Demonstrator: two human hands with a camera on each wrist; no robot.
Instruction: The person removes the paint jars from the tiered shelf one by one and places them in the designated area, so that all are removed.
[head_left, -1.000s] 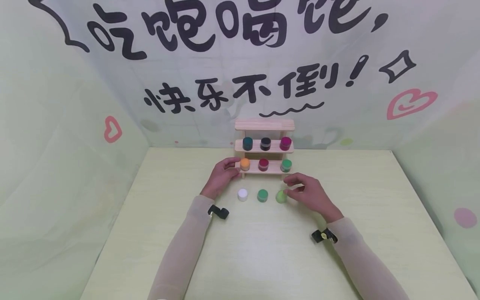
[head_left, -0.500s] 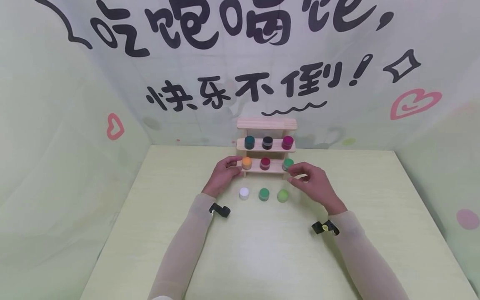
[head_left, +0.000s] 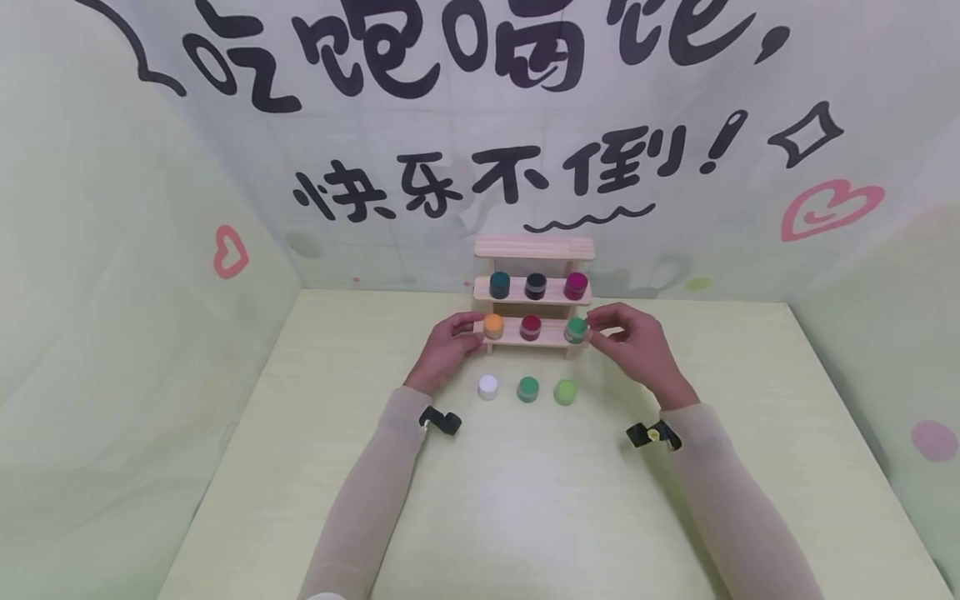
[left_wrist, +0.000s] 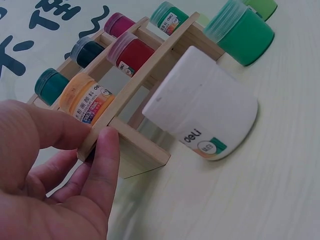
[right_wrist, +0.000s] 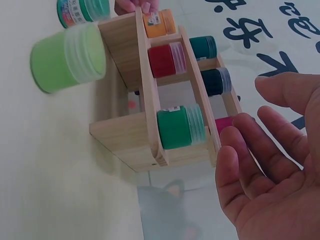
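A small wooden tiered rack [head_left: 534, 248] stands at the back of the table. Its lowest shelf carries an orange paint jar [left_wrist: 86, 97], a red paint jar [left_wrist: 130, 52] and a green paint jar [right_wrist: 179, 127]. Dark teal, near-black and magenta jars [head_left: 576, 286] fill the shelf above. My left hand [head_left: 446, 350] pinches the lowest shelf's left end between thumb and fingers. At the opposite end, my right hand [head_left: 634, 346] has its fingers loosely spread beside the green jar, holding nothing. In the right wrist view that palm and its fingers [right_wrist: 227, 172] stand apart from the rack.
In front of the rack, a white paint jar [head_left: 488, 387], a second green jar [head_left: 528, 389] and a light green jar [head_left: 566, 392] stand in a row on the table [head_left: 525, 500]. A printed cloth backdrop [head_left: 375, 250] rises right behind the rack.
My right hand has moved up and away from the light green jar to the rack's right end, passing the green jar. My left hand stays on the shelf end.
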